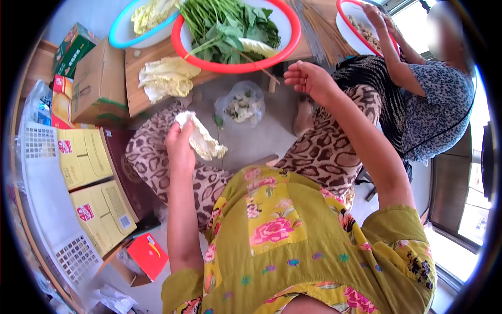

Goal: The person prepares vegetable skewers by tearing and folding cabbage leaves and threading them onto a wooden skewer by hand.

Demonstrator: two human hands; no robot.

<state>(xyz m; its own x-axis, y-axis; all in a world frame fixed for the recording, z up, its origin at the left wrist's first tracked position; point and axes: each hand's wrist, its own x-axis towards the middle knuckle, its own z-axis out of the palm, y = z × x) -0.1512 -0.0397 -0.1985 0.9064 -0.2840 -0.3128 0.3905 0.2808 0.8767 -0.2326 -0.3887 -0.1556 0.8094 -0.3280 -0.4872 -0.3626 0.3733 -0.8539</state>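
Observation:
My left hand (180, 144) is closed on a pale cabbage leaf (201, 137), which hangs to the right above my leg. My right hand (312, 81) is raised beside the red-rimmed basket (235, 68), its fingers loosely bent and apart, with nothing visible in them. A thin stick (259, 68) slants over the basket's front rim, its tip just left of my right fingers. Green leafy stems (230, 31) and a piece of cabbage (256, 48) lie in that basket. More cabbage leaves (166, 78) rest on the wooden table (135, 97).
Many thin skewers (327, 36) lie right of the basket. A blue-rimmed basket (116, 39) holds cabbage at the back left. Below, a plastic bag (241, 104) holds scraps. Cartons (99, 83) stand left. Another person (434, 99) works at a second red-rimmed basket (342, 18).

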